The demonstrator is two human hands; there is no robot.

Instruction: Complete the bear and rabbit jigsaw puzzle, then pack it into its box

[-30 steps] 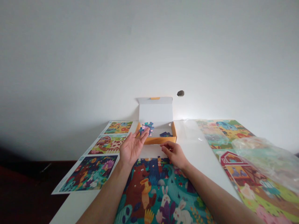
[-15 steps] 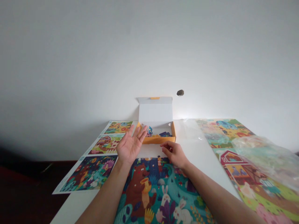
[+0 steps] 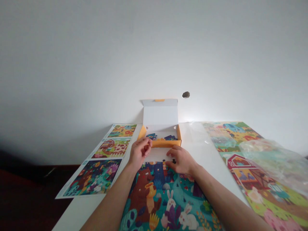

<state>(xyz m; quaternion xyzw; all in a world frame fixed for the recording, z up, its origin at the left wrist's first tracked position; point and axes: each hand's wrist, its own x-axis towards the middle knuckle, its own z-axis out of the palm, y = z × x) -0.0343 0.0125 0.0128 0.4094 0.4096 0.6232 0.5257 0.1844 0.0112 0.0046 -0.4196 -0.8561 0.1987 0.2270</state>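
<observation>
An orange cardboard box (image 3: 160,142) stands open with its white lid (image 3: 160,112) upright at the back, and blue and dark jigsaw pieces (image 3: 166,137) lie inside. My left hand (image 3: 139,153) is curled just in front of the box's near wall, fingers closed, with nothing visible in them. My right hand (image 3: 181,161) rests at the top edge of a jigsaw puzzle (image 3: 154,199) showing a bear and rabbits. Its fingers lie next to a small dark shape (image 3: 173,161), either a loose piece or a gap.
Several printed picture sheets (image 3: 92,177) lie left of the puzzle on the white table (image 3: 84,211). A large farm-scene sheet (image 3: 252,179) lies to the right, partly under a clear plastic bag (image 3: 269,157). Beyond the table's left edge is a dark floor.
My left hand has dropped and closed from open above the box. The pieces near it now lie low in the box. My right hand has moved down onto the puzzle's top edge.
</observation>
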